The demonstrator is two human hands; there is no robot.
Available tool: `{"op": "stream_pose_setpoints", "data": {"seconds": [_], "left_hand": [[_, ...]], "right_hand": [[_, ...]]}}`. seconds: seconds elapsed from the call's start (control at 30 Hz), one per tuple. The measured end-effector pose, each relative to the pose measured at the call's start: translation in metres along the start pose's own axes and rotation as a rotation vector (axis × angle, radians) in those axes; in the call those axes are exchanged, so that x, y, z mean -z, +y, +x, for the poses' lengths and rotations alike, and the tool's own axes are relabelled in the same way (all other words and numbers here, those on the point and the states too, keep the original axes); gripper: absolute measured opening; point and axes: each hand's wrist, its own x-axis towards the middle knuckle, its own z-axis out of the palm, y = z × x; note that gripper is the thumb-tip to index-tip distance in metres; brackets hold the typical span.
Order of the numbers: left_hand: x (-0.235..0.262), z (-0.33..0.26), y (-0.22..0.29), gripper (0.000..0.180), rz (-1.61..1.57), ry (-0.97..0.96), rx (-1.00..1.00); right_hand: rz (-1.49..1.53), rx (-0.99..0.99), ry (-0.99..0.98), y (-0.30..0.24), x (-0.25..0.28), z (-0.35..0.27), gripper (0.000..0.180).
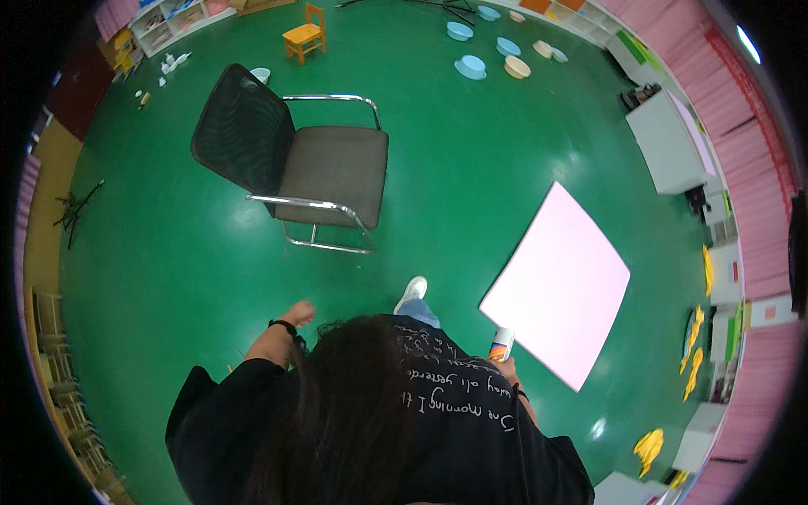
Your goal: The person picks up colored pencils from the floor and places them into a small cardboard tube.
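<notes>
Can (502, 342), white with a coloured label, is gripped in the person's right hand (507, 369), near the pink board (560, 286). Left hand (300, 314) is well apart from the can; I cannot tell its closure.

In right grip (507, 368), a can (502, 343); on floor (438, 219), armchair (332, 172) left, board (560, 286) right, basins (471, 67) and chair (305, 36) toward far edge.
</notes>
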Motion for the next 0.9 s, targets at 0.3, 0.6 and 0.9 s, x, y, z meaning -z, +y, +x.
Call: {"op": "stream_pose_setpoints", "data": {"seconds": [0.3,0.6,0.9], "left_hand": [[0.017,0.085,0.093,0.03,-0.37,0.031,0.134],[0.108,0.182,0.322,0.027,-0.499,0.155,-0.063],[0.224,0.337,0.373,0.03,-0.223,0.143,-0.17]], "right_hand": [[-0.26,0.11,-0.069,-0.196,0.064,0.197,0.083],[-0.115,0.409,-0.335,-0.427,0.05,0.377,0.076],[-0.158,0.368,-0.368,-0.601,0.066,0.475,0.076]]}}
